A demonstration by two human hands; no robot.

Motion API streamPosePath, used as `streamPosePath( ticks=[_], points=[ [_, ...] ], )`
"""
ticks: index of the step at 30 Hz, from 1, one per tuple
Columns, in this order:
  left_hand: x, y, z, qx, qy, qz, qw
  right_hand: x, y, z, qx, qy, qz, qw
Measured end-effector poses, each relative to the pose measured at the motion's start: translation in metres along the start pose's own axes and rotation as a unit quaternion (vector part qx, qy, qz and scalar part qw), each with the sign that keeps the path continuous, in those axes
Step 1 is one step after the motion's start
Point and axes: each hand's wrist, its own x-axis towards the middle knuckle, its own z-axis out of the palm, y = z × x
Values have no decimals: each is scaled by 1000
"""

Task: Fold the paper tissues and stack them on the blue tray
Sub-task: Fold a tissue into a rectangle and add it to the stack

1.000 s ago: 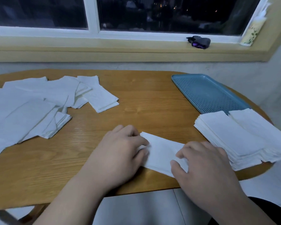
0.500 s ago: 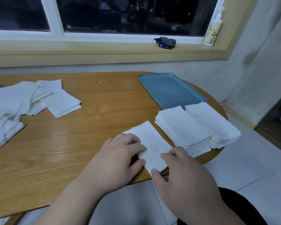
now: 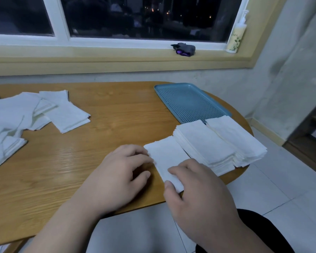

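2 hands at lower centre: left hand [image 3: 117, 178] fingers [image 3: 141, 157] curl on the folded tissue [image 3: 165, 157] edge, right hand [image 3: 199, 198] pinches its end.

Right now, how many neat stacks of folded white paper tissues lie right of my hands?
2: one thick white tissue stack beside the right hand; a second white stack touching its right side.

The loose tissues [image 3: 11, 114] run off the left edge. The stacks [image 3: 204, 143] hide the lower end of the blue tray [image 3: 186, 99].
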Motion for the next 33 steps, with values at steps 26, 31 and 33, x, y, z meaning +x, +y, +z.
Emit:
streamPosePath(
  ticks=[26,31,33],
  points=[
    [-176,-136,-156,8,151,-309,939,95,-266,114,43,-87,-235,967],
    [-187,-154,-167,5,178,-341,923,127,-308,137,72,-90,-205,972],
    [-189,-159,-170,-2,186,-345,920,143,-319,147,60,-80,-185,978]
  ],
)
